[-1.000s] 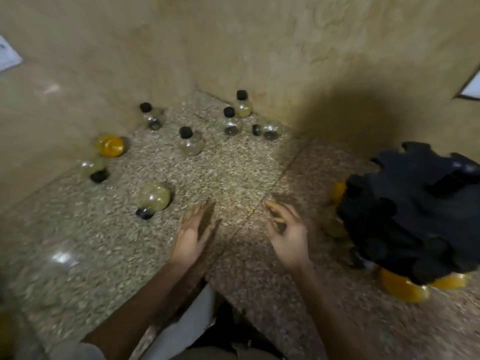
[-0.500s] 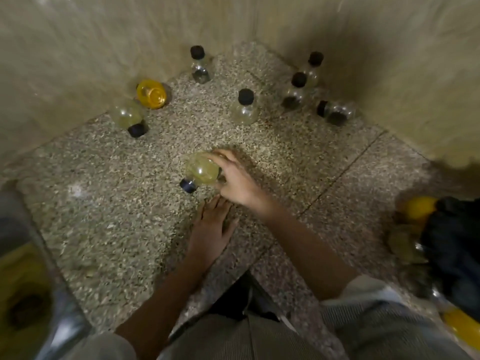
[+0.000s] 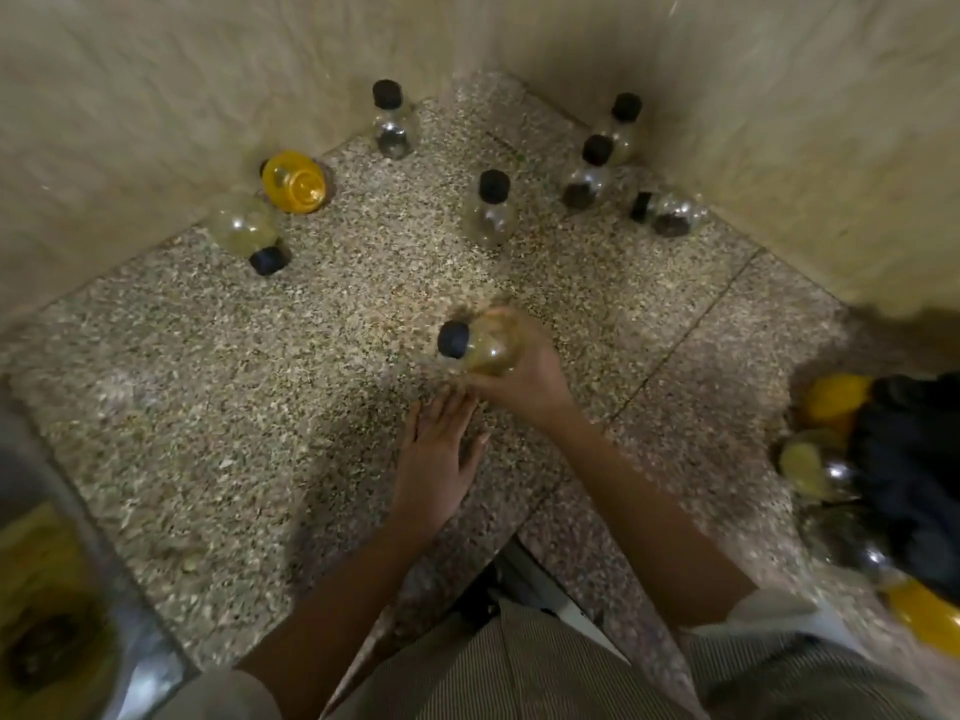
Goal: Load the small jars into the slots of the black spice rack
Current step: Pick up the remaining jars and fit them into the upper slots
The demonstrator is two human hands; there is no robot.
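A black-capped jar (image 3: 480,345) is gripped in the right hand (image 3: 524,371), the left hand (image 3: 436,459) lies spread, seven jars remain on the floor (image 3: 311,356), and the rack (image 3: 914,475) is partly filled.

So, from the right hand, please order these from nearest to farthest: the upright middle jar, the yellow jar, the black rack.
1. Upright middle jar, just beyond the right hand.
2. Yellow jar, far left by the wall.
3. Black rack, at the right edge.

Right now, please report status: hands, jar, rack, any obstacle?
Right hand shut on pale jar, lifted off floor. Left hand open, flat, empty. Black spice rack at far right; no obstacle seen between.
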